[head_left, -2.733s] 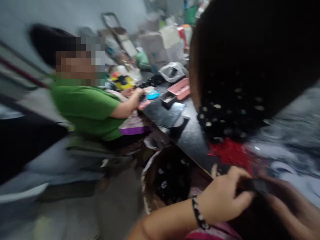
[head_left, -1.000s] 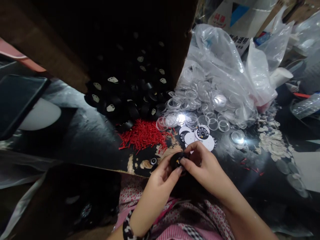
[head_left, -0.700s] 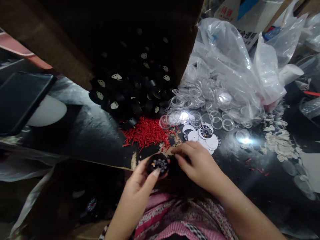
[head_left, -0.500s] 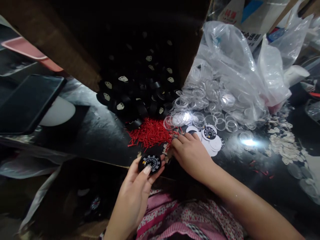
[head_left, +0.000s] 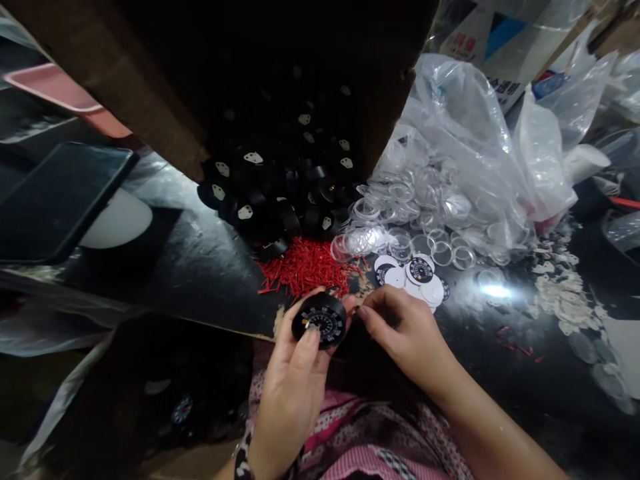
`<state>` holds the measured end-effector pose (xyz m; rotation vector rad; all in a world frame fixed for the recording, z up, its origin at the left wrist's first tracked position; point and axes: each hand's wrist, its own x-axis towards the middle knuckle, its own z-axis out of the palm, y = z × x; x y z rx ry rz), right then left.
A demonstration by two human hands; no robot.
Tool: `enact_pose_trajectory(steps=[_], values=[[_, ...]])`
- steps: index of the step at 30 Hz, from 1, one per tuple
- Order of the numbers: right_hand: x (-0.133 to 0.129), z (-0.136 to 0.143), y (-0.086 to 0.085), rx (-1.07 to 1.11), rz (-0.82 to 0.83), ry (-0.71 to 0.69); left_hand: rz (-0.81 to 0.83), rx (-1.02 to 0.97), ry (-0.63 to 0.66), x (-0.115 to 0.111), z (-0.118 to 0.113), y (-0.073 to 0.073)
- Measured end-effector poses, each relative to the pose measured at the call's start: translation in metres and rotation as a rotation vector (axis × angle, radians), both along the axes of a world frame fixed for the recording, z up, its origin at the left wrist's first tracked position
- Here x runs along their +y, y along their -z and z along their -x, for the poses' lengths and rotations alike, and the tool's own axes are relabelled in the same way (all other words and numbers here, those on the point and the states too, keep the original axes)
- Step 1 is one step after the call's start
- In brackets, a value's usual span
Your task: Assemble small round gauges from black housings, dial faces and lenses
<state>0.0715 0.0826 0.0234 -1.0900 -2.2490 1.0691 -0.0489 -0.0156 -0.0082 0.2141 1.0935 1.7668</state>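
Note:
My left hand is wrapped round a round black dial gauge, its printed face turned up and my thumb lying on the face. Just right of it, my right hand has thumb and index finger pinched together close to the gauge's edge. Whatever sits in that pinch is too small to make out. Beyond the gauge lies a heap of thin red pointers. White and black printed dial discs are stacked loosely behind my right hand.
A cardboard box on its side holds many black round housings. Clear plastic rings spill from a plastic bag. Small pale metal plates lie at right. A phone-like tablet leans at left.
My right hand has pulled back from the edge of the red pointers toward the gauge, its fingertips now pinched. My left hand has brought the gauge slightly right and up.

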Motion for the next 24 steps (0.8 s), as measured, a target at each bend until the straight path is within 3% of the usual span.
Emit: enact_pose_trajectory(steps=[3, 7, 13, 20, 24], values=[[-0.004, 0.000, -0.005, 0.049, -0.106, -0.041, 0.038, 0.044, 0.024, 0.007, 0.000, 0.004], [-0.005, 0.002, -0.009, -0.068, -0.209, -0.115, 0.071, 0.213, 0.157, 0.016, -0.002, 0.013], [-0.003, -0.001, -0.010, -0.129, -0.155, -0.089, 0.111, 0.396, 0.250, 0.014, -0.003, 0.007], [-0.002, -0.009, -0.014, -0.061, -0.064, -0.150, 0.153, 0.309, 0.253, 0.010, -0.002, 0.001], [-0.006, -0.010, -0.015, -0.061, -0.094, -0.105, 0.179, 0.401, 0.242, 0.009, -0.001, -0.003]])
